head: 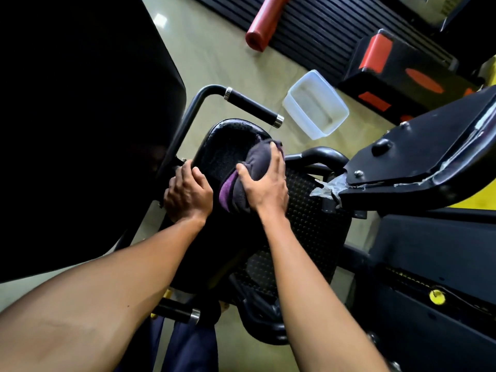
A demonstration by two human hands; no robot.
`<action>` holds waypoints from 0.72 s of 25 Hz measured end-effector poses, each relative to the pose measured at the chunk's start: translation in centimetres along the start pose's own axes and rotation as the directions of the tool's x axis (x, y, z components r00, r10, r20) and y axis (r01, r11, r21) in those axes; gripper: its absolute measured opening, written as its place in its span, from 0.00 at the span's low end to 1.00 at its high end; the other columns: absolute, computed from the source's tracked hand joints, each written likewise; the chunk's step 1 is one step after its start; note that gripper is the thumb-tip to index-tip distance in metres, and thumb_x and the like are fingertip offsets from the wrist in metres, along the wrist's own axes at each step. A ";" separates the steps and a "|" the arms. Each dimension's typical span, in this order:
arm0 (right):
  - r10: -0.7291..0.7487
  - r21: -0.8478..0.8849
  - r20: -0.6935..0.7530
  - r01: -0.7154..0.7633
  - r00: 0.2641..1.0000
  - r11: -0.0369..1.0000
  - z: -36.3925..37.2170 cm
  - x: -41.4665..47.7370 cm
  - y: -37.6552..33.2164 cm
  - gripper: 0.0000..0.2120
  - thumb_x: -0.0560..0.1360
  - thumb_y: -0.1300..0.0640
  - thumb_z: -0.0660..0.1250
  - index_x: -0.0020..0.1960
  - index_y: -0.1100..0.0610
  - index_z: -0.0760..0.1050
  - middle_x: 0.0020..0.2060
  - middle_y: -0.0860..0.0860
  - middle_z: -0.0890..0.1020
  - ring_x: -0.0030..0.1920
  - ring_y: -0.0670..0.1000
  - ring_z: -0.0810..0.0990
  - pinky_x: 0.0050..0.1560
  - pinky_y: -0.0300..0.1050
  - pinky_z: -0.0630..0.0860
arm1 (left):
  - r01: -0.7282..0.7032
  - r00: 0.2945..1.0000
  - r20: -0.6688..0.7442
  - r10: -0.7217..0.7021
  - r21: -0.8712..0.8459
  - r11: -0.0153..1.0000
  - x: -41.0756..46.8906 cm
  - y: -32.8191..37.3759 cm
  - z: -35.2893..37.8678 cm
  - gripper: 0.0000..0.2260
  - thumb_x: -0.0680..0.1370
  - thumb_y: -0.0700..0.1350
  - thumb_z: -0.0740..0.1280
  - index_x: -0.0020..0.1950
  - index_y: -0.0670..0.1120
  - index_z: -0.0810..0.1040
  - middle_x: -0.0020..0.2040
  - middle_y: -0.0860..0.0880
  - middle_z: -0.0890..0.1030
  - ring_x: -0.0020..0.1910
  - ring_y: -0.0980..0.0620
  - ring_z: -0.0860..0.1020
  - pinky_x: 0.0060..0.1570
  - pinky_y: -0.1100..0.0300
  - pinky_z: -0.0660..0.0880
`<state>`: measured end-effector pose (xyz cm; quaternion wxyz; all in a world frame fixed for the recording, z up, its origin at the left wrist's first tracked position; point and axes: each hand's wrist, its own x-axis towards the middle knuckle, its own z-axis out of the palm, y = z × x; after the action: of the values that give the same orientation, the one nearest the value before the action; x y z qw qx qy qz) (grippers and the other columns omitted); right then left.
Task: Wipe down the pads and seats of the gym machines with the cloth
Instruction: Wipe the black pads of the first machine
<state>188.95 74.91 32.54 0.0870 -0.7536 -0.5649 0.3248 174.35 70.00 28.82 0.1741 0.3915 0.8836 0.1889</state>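
Right hand (264, 183) clutches bunched purple cloth (256, 159) on black seat (222, 146) — left hand (188, 194) grips seat edge.

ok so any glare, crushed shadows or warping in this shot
Head view: large pad at left crushed to near-black, no detail; glare on the far rim of the seat and a bright spot on the floor; wide-angle lens bows the edges; red foam roller at top slightly soft; cloth in sharp focus.

Floor (214, 49): pale, glossy.
Tub (315, 106): clear plastic, beyond the right grip (264, 183).
Red roll (264, 22): farther off, by ribbed mat (322, 30).
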 end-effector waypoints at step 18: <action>-0.115 -0.111 0.033 0.118 0.993 0.987 0.8 0.6 -1.6 0.43 0.73 0.31 0.61 0.82 0.45 0.50 0.83 0.51 0.49 0.82 0.55 0.49 0.80 0.57 0.50 | 0.004 1.000 -0.007 -0.004 -0.024 1.000 0.0 0.0 0.4 0.19 0.80 0.49 0.55 0.65 0.45 0.78 0.57 0.45 0.82 0.49 0.38 0.80 0.45 0.47 0.74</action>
<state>187.32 75.82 32.47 0.0556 -0.7185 -0.6265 0.2968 174.55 70.09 28.43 0.1763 0.3870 0.8826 0.2004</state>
